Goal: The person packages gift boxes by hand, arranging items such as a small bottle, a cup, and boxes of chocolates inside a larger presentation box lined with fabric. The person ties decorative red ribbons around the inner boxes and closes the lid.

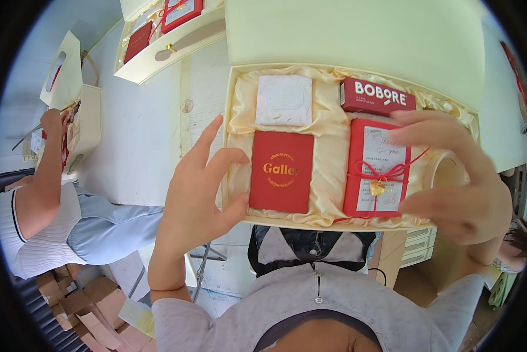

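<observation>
A cream gift box [355,227] lined with yellow satin stands with its lid raised before me. My left hand [197,189] is at its left edge, fingers apart and thumb near a red Galler chocolate box [281,172]. Above that lies a white embossed square packet [284,100]. My right hand [454,171], blurred, is spread over the right end, its fingers near a red box with a thank-you card [363,141], tied with red cord and bearing a gold heart charm [377,187]. A dark red Bobore box [377,96] lies above it. A pale round item [450,171] is partly hidden by my right hand.
Another filled cream box [171,50] stands at the upper left of the white table [131,145]. At far left a person [48,211] works with both hands at an upright cream box [87,127]. Cardboard boxes [100,303] lie on the floor at lower left.
</observation>
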A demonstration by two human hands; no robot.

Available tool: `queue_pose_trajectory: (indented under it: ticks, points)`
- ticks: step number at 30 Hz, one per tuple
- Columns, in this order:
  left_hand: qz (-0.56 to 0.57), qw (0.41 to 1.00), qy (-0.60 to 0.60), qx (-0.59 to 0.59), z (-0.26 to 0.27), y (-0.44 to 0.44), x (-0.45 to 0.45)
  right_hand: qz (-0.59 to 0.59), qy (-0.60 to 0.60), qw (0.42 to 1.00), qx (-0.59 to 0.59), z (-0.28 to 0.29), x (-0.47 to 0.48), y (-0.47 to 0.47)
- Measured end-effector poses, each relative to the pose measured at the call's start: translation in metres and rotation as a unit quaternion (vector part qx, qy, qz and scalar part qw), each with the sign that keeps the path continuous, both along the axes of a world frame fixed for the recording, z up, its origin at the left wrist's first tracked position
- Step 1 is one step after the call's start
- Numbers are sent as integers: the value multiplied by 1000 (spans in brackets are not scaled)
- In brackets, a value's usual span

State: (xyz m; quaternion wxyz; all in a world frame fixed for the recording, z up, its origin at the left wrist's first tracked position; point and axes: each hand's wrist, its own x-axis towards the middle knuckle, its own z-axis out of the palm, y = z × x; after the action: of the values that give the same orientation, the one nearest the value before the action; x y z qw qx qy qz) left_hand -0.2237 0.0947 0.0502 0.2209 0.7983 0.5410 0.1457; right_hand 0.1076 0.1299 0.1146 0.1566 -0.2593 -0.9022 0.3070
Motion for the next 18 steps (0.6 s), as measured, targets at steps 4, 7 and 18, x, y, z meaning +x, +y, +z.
queue_pose_trajectory:
  ticks: [4,7,18]
  points:
    - [15,1000,-11,5,6,13,17,-155,116,981,23,2,58,-18]
    - [13,996,-40,-84,5,15,11,-216,218,952,7,-17,85,-27]
    - [-40,998,-47,1,18,8,21,-213,313,925,33,-39,55,-32]
